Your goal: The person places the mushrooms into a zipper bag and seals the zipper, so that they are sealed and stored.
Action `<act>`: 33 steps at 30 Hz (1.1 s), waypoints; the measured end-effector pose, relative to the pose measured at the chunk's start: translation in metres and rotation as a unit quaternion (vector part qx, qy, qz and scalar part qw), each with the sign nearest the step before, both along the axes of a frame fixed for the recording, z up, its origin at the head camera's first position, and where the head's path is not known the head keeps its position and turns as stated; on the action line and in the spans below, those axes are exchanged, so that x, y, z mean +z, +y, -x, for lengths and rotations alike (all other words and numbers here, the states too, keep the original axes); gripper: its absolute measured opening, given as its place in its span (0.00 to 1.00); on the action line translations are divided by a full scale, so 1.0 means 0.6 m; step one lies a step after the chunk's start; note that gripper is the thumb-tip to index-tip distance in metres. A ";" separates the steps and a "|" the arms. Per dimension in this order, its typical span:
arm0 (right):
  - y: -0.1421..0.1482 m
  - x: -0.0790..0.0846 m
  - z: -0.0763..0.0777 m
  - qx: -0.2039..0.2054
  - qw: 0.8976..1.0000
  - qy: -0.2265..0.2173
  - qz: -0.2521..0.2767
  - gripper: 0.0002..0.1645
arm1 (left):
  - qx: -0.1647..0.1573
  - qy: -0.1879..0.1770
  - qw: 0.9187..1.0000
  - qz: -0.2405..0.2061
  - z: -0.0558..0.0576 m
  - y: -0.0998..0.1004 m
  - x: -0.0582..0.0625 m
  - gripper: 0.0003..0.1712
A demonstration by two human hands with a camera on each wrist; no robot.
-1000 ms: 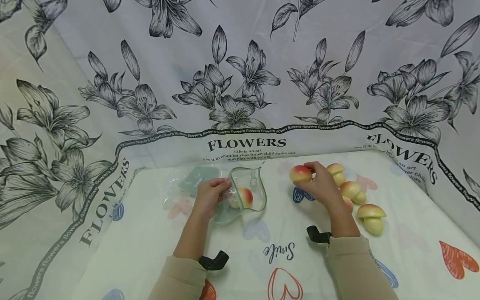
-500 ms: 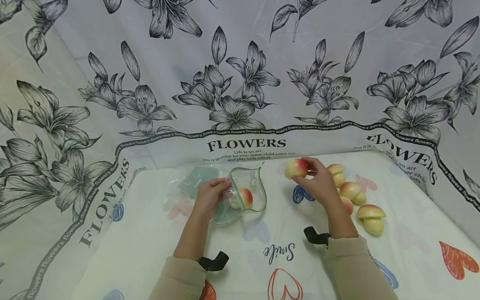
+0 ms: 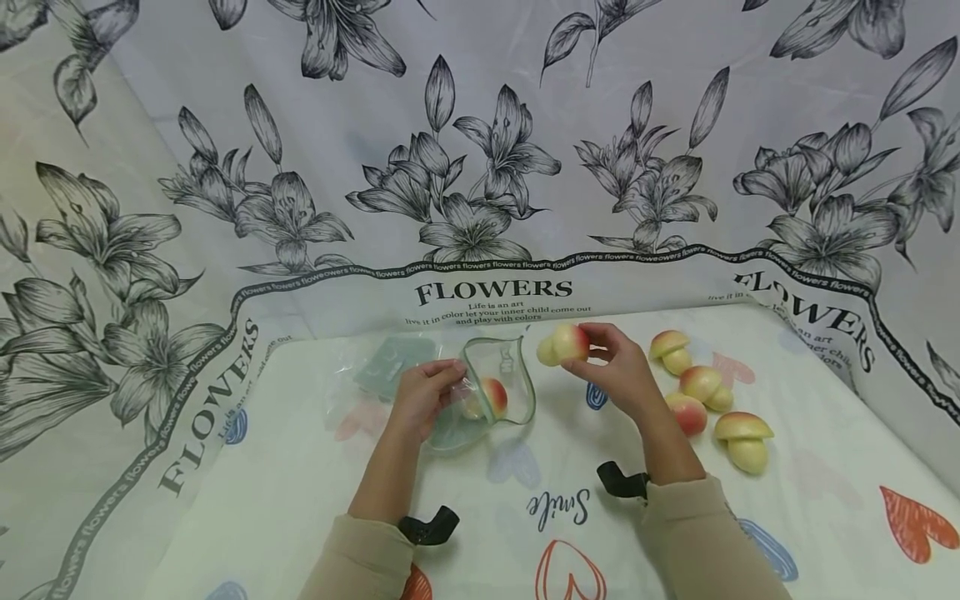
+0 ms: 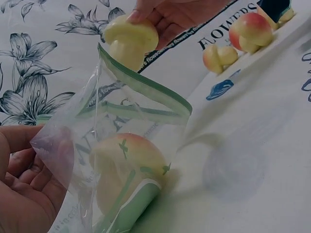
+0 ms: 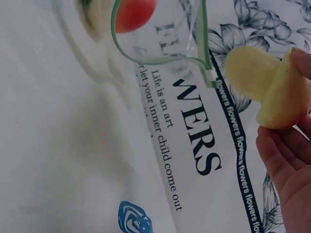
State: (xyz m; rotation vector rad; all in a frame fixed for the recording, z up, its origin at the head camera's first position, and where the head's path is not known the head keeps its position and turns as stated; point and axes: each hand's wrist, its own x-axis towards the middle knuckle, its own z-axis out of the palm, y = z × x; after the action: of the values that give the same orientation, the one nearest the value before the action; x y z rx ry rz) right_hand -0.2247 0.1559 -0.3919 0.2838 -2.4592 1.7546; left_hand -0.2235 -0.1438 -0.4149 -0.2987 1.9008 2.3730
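In the head view my left hand (image 3: 422, 396) pinches the side of a clear zip bag with pale green edging (image 3: 534, 392), whose mouth gapes to the right. One toy mushroom (image 3: 493, 397) with a red-tinged cap lies inside the bag, seen through its wall in the left wrist view. My right hand (image 3: 618, 367) grips a second toy mushroom (image 3: 567, 343) by its cap, its pale stem pointing left. It is held in the air just right of the bag's mouth. From the left wrist, this mushroom (image 4: 127, 41) appears beyond the green rim (image 4: 146, 86).
Several more toy mushrooms, among them one with a broad yellow cap (image 3: 744, 437) and one showing a red cap (image 3: 687, 414), lie on the cloth to the right. Behind my left hand lies flat pale green plastic (image 3: 393, 362) in clear film. Patterned fabric rises at the back.
My right hand has moved left with the mushroom, closer to the bag, turning it so the stem faces left. My left hand and the bag have barely moved.
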 end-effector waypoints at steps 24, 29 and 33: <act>-0.051 -0.018 -0.013 0.145 0.985 0.039 -0.083 0.35 | -0.045 0.017 0.999 -0.006 -0.002 0.022 0.000 0.08; -0.061 -0.024 -0.016 0.179 0.981 0.015 -0.071 0.36 | -0.040 0.014 0.999 -0.007 -0.003 0.022 -0.002 0.04; -0.076 -0.032 -0.018 0.183 0.981 -0.003 -0.061 0.37 | -0.038 0.015 0.999 -0.009 -0.006 0.022 -0.004 0.02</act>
State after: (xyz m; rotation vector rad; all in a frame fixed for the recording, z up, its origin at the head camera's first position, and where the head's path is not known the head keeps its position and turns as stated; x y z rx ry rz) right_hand -0.2138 0.1105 -0.4110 0.7872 -2.6570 1.7246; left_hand -0.2202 -0.1305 -0.4170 -0.1853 1.8666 2.3581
